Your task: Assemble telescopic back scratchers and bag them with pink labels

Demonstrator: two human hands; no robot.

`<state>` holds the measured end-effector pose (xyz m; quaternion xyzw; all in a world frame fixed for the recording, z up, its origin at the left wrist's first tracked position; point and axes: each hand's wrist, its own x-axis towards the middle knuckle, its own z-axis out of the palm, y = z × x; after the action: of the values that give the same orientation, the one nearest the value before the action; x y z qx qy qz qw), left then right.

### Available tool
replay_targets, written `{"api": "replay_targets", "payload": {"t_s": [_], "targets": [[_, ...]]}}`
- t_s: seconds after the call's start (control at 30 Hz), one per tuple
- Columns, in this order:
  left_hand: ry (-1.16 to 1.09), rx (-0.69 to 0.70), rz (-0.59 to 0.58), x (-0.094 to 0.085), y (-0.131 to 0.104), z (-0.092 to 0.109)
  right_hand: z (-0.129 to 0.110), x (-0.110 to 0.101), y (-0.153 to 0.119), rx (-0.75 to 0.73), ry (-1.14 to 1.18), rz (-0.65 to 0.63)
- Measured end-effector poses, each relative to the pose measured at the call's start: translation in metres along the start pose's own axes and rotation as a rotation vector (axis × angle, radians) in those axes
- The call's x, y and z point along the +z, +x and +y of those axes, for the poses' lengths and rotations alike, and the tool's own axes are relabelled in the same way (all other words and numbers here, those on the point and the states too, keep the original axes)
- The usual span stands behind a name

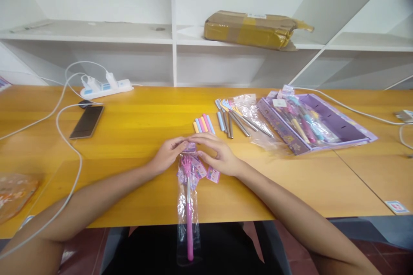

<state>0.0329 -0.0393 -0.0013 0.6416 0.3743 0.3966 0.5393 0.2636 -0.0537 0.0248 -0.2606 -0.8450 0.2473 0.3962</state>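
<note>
A pink hand-shaped back scratcher (189, 223) in a clear plastic bag lies with its long handle pointing toward me, past the table's front edge. My left hand (171, 153) has its thumb and fingers closed at the top of this bag, by a small purple header card (189, 148). Bent over the same top end is my right hand (219, 152), its fingers stretched across and touching there, the thumb held apart. Several loose printed cards (213, 175) lie beneath and beside the bag. Just beyond my hands sits a row of pastel handle sleeves (204, 124).
Metal back scratchers (238, 121) with coloured heads lie beside clear bags (248, 105). A purple box (351, 137) holds bagged back scratchers. At left are a phone (87, 122), a power strip (108, 88) and a white cable (79, 159). A taped parcel (251, 30) rests on the shelf.
</note>
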Motion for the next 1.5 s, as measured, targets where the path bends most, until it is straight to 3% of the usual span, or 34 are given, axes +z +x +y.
{"api": "replay_targets", "payload": {"t_s": [0.3, 0.5, 0.77, 1.03, 1.33, 1.5], "targets": [[0.054, 0.019, -0.054, -0.002, 0.002, -0.003, 0.001, 0.002, -0.001, -0.039, -0.037, -0.029], [-0.070, -0.075, -0.183, -0.004, 0.000, -0.005, 0.003, -0.003, -0.005, -0.043, -0.122, 0.085], [-0.066, -0.068, -0.259, -0.010, -0.004, -0.003, 0.008, -0.004, -0.011, -0.230, -0.292, -0.051], [-0.032, -0.027, -0.186, -0.011, -0.002, 0.004, 0.010, -0.006, -0.014, -0.317, -0.352, -0.130], [-0.012, -0.053, -0.217, -0.012, -0.001, -0.003, 0.004, -0.010, -0.011, -0.342, -0.392, -0.076], [-0.077, -0.068, -0.223, -0.013, -0.005, 0.002, 0.006, -0.016, -0.016, -0.220, -0.377, 0.010]]}}
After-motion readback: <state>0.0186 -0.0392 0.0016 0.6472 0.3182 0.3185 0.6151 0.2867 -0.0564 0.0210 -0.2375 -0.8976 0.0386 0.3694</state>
